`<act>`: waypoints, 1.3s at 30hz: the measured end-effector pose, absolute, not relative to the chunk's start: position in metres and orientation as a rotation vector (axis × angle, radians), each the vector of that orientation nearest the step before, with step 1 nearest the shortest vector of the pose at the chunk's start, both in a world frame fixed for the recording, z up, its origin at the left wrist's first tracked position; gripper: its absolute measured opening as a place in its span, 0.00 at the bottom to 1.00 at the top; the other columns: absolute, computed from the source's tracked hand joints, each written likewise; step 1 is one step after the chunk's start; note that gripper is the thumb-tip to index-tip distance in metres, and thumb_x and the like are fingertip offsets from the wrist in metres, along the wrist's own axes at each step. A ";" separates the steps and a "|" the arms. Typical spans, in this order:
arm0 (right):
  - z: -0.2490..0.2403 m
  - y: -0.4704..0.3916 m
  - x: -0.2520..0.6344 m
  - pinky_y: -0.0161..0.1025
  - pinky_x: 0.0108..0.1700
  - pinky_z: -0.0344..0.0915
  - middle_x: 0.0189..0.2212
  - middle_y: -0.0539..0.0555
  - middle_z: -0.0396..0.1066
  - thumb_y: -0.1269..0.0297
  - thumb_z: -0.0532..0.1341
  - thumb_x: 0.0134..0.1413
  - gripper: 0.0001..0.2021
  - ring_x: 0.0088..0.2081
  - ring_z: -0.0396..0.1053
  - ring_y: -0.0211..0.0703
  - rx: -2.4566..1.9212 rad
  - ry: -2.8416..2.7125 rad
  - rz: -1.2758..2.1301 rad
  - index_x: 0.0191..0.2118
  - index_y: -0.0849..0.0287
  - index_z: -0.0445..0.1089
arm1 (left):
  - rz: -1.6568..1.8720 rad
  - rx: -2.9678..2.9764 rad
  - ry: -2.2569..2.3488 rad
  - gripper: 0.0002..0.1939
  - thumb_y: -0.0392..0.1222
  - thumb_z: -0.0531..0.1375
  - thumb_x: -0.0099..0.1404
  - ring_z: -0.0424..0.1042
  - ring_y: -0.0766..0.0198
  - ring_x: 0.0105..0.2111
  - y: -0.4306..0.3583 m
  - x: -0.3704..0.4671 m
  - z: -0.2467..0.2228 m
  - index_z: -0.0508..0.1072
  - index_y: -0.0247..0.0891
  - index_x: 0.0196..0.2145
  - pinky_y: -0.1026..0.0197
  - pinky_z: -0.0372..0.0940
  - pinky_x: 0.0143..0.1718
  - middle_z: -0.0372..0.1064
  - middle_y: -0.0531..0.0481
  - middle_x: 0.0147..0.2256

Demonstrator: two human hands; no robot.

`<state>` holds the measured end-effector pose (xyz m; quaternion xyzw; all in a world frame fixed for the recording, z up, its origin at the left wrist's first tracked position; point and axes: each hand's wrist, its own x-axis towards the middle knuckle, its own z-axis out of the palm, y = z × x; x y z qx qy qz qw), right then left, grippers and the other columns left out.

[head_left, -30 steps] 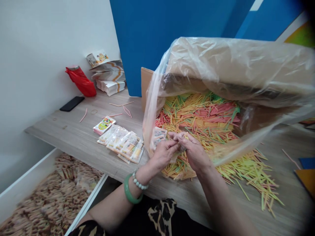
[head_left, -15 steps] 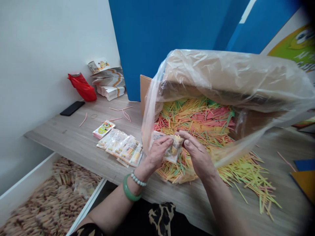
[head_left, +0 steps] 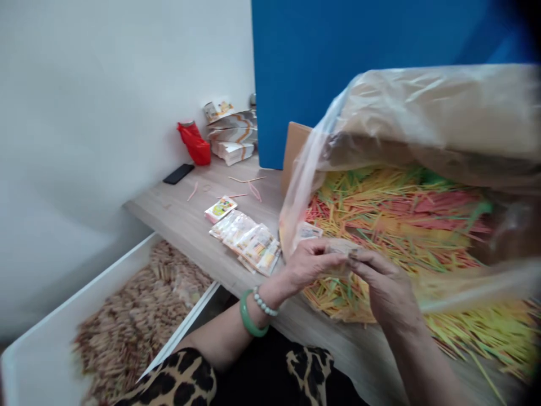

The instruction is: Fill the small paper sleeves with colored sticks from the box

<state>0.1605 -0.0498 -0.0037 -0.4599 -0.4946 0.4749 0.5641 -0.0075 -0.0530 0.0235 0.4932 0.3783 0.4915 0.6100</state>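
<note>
My left hand (head_left: pixel 310 264), with a green bangle and a beaded bracelet at the wrist, holds a small clear plastic packet (head_left: pixel 338 249) by its left side. At the packet's right end, the fingers of my right hand (head_left: pixel 389 285) are closed on it. Blur and my fingers hide most of its contents. Both hands are over the front of a plastic-lined carton (head_left: pixel 295 146) full of coloured sticks (head_left: pixel 380 225) that look like thin straws. To the left, several filled packets (head_left: pixel 253 242) overlap on the table beside a stack of printed cards (head_left: pixel 220 208).
A white bin (head_left: pixel 38 349) at lower left holds a heap of small brownish pieces (head_left: pixel 135 316). On the table (head_left: pixel 169 208) lie a black phone (head_left: pixel 178 173), a red bag (head_left: pixel 194 144), stacked white paper (head_left: pixel 232 138) and loose sticks. A blue panel (head_left: pixel 338 39) stands behind.
My right hand has come in from beside the packet and closed on its end. The view has turned left, so everything sits further right and more of the white bin shows.
</note>
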 end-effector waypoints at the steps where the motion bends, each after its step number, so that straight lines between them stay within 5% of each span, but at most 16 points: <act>1: -0.008 -0.049 0.158 0.47 0.42 0.70 0.30 0.50 0.78 0.61 0.74 0.41 0.06 0.35 0.73 0.47 -1.071 -1.163 1.139 0.27 0.51 0.79 | 1.159 1.151 0.856 0.10 0.44 0.65 0.62 0.70 0.58 0.35 -0.054 -0.009 0.024 0.77 0.36 0.26 0.53 0.66 0.43 0.73 0.46 0.31; 6: -0.011 -0.057 0.132 0.45 0.41 0.69 0.28 0.49 0.76 0.56 0.73 0.44 0.07 0.34 0.71 0.46 -1.045 -1.229 1.288 0.28 0.52 0.78 | 1.288 1.225 0.830 0.06 0.36 0.63 0.63 0.71 0.53 0.45 -0.065 -0.027 0.030 0.82 0.38 0.32 0.51 0.63 0.53 0.76 0.42 0.39; 11: 0.003 -0.064 0.116 0.43 0.39 0.67 0.30 0.50 0.75 0.56 0.66 0.53 0.08 0.34 0.71 0.46 -1.058 -1.532 1.356 0.31 0.54 0.77 | 1.327 1.231 1.038 0.10 0.45 0.67 0.61 0.72 0.57 0.41 -0.075 -0.064 0.029 0.81 0.37 0.27 0.55 0.66 0.48 0.75 0.44 0.36; 16: -0.005 -0.051 0.155 0.42 0.36 0.61 0.29 0.50 0.74 0.62 0.60 0.54 0.06 0.32 0.68 0.45 -1.517 -1.741 0.737 0.33 0.53 0.75 | 1.404 1.479 1.632 0.13 0.47 0.60 0.68 0.71 0.58 0.38 -0.060 -0.117 0.009 0.80 0.38 0.32 0.57 0.65 0.44 0.74 0.47 0.34; 20: -0.008 -0.048 0.155 0.41 0.35 0.58 0.31 0.53 0.73 0.61 0.58 0.60 0.09 0.34 0.69 0.47 -1.743 -1.988 0.350 0.31 0.53 0.73 | 0.931 1.768 2.373 0.15 0.43 0.54 0.72 0.72 0.51 0.43 -0.045 -0.136 -0.012 0.79 0.37 0.46 0.54 0.64 0.45 0.74 0.40 0.42; 23: -0.003 -0.048 0.125 0.43 0.40 0.60 0.39 0.59 0.76 0.56 0.59 0.61 0.11 0.40 0.71 0.51 -1.899 -2.196 0.297 0.38 0.57 0.74 | 0.506 1.885 2.621 0.21 0.45 0.53 0.73 0.72 0.46 0.45 -0.041 -0.138 -0.019 0.73 0.34 0.58 0.51 0.64 0.45 0.73 0.35 0.45; 26: 0.000 -0.043 0.103 0.43 0.43 0.60 0.44 0.63 0.76 0.58 0.60 0.59 0.14 0.46 0.72 0.54 -1.976 -2.291 0.379 0.45 0.62 0.74 | 0.502 1.900 2.725 0.25 0.48 0.54 0.73 0.72 0.43 0.45 -0.043 -0.141 -0.016 0.69 0.32 0.61 0.48 0.65 0.45 0.73 0.33 0.46; 30: -0.001 -0.036 0.105 0.38 0.38 0.57 0.40 0.56 0.77 0.63 0.54 0.61 0.12 0.40 0.72 0.46 -1.995 -2.158 0.563 0.39 0.58 0.75 | 1.024 1.947 2.584 0.19 0.47 0.54 0.73 0.72 0.46 0.44 -0.050 -0.137 -0.008 0.77 0.34 0.51 0.49 0.65 0.47 0.73 0.36 0.44; 34: 0.001 -0.035 0.121 0.37 0.36 0.57 0.33 0.53 0.78 0.65 0.50 0.63 0.17 0.36 0.71 0.44 -2.011 -2.075 0.610 0.33 0.55 0.76 | 1.441 2.094 1.970 0.13 0.43 0.56 0.72 0.73 0.56 0.39 -0.064 -0.098 0.002 0.80 0.39 0.41 0.56 0.67 0.44 0.73 0.44 0.37; 39: 0.001 -0.038 0.140 0.41 0.48 0.63 0.41 0.56 0.78 0.64 0.52 0.60 0.16 0.45 0.71 0.48 -1.648 -1.773 0.586 0.35 0.56 0.79 | 1.425 1.748 1.475 0.14 0.41 0.63 0.66 0.73 0.61 0.36 -0.062 -0.040 0.014 0.79 0.40 0.49 0.58 0.69 0.42 0.76 0.46 0.39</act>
